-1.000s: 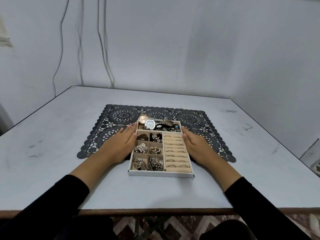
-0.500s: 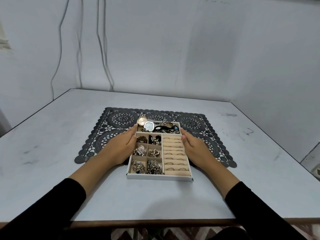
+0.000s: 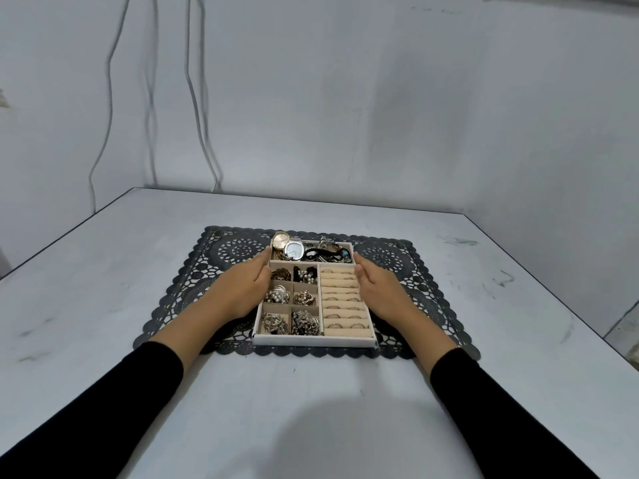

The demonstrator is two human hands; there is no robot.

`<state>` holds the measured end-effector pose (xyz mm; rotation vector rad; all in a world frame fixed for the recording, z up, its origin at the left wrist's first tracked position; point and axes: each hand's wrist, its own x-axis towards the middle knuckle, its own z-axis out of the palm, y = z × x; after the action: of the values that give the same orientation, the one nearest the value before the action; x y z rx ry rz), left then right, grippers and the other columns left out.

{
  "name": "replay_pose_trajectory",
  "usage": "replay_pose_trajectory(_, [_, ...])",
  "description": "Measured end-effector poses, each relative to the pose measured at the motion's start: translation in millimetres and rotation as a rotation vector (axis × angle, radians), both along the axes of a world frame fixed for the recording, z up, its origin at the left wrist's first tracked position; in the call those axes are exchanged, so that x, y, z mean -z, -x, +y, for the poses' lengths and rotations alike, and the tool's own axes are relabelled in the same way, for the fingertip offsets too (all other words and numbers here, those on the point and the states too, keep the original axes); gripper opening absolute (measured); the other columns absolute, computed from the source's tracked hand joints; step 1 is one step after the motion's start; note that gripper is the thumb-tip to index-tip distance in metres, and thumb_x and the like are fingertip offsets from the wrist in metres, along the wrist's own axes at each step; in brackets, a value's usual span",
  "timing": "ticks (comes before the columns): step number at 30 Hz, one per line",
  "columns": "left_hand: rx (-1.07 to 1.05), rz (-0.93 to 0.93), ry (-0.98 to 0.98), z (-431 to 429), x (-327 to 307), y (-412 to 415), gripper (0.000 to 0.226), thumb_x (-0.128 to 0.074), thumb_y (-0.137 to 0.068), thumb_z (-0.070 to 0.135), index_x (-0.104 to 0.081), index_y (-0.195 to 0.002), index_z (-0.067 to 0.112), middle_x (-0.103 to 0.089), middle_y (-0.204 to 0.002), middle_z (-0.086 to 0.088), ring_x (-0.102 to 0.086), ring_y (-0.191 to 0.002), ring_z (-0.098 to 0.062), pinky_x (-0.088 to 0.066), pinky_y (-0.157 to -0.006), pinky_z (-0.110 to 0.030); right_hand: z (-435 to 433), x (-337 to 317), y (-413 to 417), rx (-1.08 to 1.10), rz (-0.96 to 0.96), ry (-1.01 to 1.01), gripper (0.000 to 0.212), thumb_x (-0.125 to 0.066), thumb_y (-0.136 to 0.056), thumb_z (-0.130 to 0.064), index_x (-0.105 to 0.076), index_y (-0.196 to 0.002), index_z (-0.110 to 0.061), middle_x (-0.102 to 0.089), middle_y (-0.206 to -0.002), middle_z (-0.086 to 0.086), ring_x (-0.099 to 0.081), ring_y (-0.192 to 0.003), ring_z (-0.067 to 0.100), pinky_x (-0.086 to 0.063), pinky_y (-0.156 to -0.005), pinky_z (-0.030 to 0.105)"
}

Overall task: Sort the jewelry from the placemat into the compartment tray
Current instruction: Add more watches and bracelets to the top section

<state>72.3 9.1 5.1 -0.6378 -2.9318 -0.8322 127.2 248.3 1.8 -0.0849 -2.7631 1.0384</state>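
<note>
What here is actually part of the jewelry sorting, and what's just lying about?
Part of the job:
compartment tray
placemat
watches
brooches
rings
left hand and right hand, one at each side of the tray

Just there:
table
cables on the wall

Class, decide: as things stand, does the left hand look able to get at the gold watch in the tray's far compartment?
Probably yes: the left hand lies flat against the tray, its fingers ending beside the uncovered gold watch.
</note>
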Motion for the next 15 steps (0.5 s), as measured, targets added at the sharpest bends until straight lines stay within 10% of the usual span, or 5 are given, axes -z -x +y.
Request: replay_pose_trajectory(15, [0.023,0.029,0.067,1,7,43,0.052,-0.023,-0.106,0.031,-0.015,-0.157,0.022,-0.022,-0.162,0.000,-0.023,-0.148,-0.017,-0.023,-0.120,-0.037,16,-1,35,-0.054,-0.057,-0.083,0.048,-0.026,-0.104,-0.035,-0.026,-0.150,-0.018,-0.035,-0.152,0.002,-0.030,-0.141,0.018,-0.027,-0.112,0.029])
